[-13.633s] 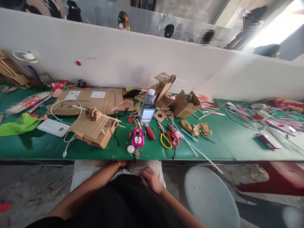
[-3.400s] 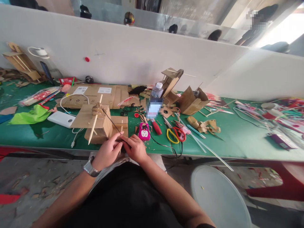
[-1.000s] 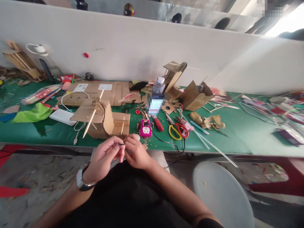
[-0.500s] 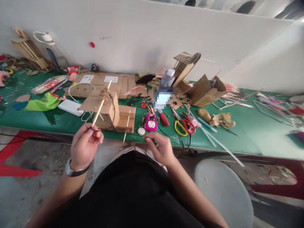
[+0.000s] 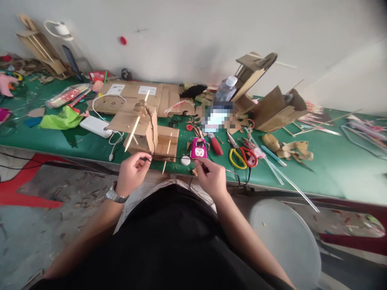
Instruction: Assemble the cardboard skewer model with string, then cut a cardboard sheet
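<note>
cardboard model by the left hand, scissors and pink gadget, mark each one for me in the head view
Cardboard model (image 5: 145,137): head view, on the wall of its tall part.
Scissors (image 5: 232,140): head view, on the blades.
Pink gadget (image 5: 200,152): head view, on its white face.

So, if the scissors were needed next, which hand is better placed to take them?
Probably the right hand: it is nearer the scissors, lying just to its right. The left hand is farther off, beside the cardboard model. Both appear to pinch a black cord.
</note>
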A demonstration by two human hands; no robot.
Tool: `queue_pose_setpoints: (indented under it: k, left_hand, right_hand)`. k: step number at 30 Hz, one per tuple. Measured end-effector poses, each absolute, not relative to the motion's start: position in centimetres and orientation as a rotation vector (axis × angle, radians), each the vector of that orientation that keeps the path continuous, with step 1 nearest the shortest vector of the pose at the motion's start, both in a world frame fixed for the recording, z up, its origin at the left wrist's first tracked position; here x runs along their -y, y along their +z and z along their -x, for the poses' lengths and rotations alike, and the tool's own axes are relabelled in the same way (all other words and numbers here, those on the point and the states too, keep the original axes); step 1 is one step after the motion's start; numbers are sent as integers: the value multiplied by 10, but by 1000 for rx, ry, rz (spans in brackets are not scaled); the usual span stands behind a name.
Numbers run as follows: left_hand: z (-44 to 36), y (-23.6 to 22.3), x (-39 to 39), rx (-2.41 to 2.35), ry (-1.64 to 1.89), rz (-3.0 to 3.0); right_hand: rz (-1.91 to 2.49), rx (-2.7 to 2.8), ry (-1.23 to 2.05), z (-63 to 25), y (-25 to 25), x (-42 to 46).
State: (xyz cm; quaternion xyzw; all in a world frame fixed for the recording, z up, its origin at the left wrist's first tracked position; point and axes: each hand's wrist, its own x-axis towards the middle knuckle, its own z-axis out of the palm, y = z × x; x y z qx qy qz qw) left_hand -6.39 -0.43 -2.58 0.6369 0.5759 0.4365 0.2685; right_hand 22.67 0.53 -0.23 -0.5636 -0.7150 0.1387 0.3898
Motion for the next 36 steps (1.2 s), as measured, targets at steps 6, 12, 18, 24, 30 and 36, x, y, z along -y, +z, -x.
queue_pose_setpoints:
  k: [6,12,18,24,30,36]
  left_hand:
    - [61,-27,0,-1669,1117,-2019]
    - [58,-34,-4,-1773,1033,-2105]
    - [54,-35,-3,-1697,972,-2097]
    - [46,-31,-3,-1631,950,-2105]
    - [41,-31,-1,-1614,924,-2096]
    - [36,-35,-2,-1644,861,-2082]
  right_hand:
    - [1483,1803,311,-242,-4,-4]
    - [1539,1752,277,-253,-4,-1]
    - [1547,1764,284,-255,-5,2]
    - [1558,1778,310,-255,-8,2]
    - [1541,1896,387,-255,-12,6]
    - [1363,1987,431,-241,-14,10]
